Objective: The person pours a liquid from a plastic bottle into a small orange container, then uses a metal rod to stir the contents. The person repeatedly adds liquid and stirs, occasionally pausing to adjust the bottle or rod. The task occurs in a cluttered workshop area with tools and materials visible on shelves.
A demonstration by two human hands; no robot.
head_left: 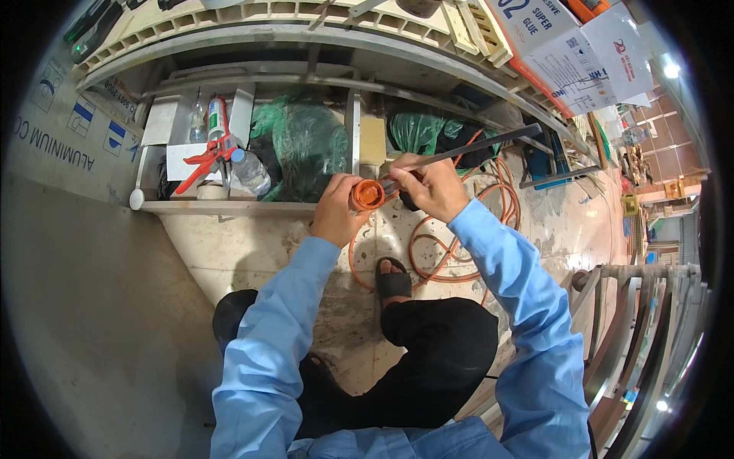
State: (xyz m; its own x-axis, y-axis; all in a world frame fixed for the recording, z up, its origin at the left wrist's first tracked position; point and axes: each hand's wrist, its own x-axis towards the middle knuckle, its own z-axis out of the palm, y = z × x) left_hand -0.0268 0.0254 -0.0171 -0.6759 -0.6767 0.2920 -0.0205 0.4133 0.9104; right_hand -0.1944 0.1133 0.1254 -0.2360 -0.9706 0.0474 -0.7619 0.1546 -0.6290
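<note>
My left hand is closed around a small round container with an orange rim and orange inside, its round face toward me. Close beside it, my right hand grips a long, narrow dark strip that reaches out to the upper right. A short greyish piece shows between my right fingers and the container; I cannot tell whether it is part of the strip or touches the rim. Both hands are above the floor, in front of a low shelf.
The shelf holds a red caulking gun, a plastic bottle and green plastic bags. An orange hose coils on the floor. A white carton sits at upper right; metal bars stand at right. A large panel blocks the left.
</note>
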